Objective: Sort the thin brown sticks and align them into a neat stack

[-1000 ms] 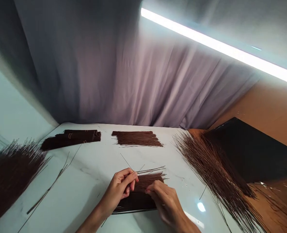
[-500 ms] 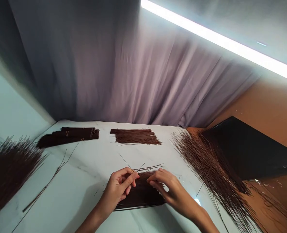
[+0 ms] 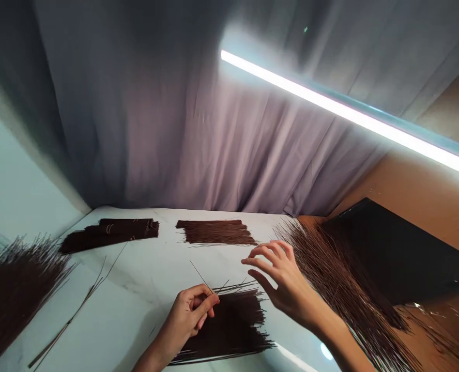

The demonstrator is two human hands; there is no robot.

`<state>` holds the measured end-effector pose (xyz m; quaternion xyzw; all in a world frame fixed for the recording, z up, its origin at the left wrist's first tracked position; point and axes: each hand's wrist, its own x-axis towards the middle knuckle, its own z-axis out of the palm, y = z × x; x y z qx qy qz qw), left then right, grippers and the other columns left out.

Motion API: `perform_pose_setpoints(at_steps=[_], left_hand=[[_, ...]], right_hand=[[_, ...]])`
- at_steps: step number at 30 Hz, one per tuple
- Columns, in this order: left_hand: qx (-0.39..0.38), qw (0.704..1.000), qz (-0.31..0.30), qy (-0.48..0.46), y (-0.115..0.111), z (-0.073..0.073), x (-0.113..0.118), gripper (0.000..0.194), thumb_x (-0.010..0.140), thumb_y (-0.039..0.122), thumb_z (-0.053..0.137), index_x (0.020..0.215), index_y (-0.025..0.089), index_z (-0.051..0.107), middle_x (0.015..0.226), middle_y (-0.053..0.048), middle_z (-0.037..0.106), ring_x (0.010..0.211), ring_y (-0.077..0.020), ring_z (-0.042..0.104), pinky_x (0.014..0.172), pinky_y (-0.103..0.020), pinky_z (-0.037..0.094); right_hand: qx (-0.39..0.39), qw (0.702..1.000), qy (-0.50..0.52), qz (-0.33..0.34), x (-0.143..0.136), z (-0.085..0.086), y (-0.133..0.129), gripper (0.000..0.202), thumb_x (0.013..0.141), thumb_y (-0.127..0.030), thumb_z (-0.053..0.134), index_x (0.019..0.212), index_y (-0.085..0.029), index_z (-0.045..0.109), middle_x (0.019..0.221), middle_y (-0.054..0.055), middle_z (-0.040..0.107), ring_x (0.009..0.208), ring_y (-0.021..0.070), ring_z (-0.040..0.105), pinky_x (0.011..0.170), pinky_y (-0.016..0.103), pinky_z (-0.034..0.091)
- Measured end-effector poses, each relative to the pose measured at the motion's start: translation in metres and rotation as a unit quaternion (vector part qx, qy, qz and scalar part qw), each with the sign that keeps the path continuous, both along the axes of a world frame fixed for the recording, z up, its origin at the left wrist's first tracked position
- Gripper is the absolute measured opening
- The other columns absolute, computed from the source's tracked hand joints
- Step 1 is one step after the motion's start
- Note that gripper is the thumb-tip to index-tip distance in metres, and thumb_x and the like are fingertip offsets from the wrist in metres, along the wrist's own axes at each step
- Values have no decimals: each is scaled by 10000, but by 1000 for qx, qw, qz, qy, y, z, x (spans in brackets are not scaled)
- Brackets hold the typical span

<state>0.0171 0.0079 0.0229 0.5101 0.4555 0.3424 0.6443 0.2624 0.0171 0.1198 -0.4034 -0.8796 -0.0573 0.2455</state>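
Observation:
My left hand [image 3: 193, 315] is closed in a pinch on a thin dark stick [image 3: 200, 274], which pokes up and to the left from the fingertips. Below that hand lies a flat layer of dark brown sticks [image 3: 237, 325], its right ends uneven. The left hand covers part of the layer's left side. My right hand [image 3: 278, 276] is raised to the right, above the table, with fingers spread and nothing in them. Just beyond its fingertips is a smaller flat row of brown sticks [image 3: 216, 232].
Tied dark bundles [image 3: 117, 230] lie at the back left. A large heap of sticks [image 3: 20, 289] stands left, near a few loose sticks [image 3: 69, 320]. Another long pile [image 3: 341, 279] runs along the right, beside a black sheet [image 3: 400, 253]. A bright tube light [image 3: 330, 106] crosses above.
My right hand has left the layer of sticks, moving up and right, and its fingers have spread. My left hand keeps its pinch. The camera has tilted up slightly.

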Motion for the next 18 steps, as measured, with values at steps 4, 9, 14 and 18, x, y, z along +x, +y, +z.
perform_pose_setpoints(at_steps=[4,9,14,18], left_hand=[[38,999,10,12,-1,-9,3,499,796,650,710,721,163,631,538,54,547,368,-38,298,352,-183,158],[34,999,21,25,0,-7,2,514,755,669,730,761,160,666,582,39,583,386,-45,306,338,-171,196],[-4,999,39,10,7,-6,-1,525,721,674,747,762,154,681,632,23,613,377,-21,270,336,-153,139],[-10,999,40,15,7,-10,0,506,735,654,746,757,153,680,650,26,610,383,-12,276,346,-144,124]], right_hand=[[58,991,-88,77,-49,0,2,438,995,-198,595,1414,-310,529,1294,96,606,1092,240,565,930,390,455],[138,966,-185,120,-60,-22,33,109,965,-186,648,1069,-191,681,1161,97,653,1029,232,576,904,364,476],[115,981,-145,54,-25,-53,30,84,958,-142,628,992,-202,677,1171,75,648,1037,244,548,964,415,453],[101,990,-101,15,-24,-80,19,206,951,-50,522,1023,-178,666,1088,84,651,1011,260,540,930,428,454]])
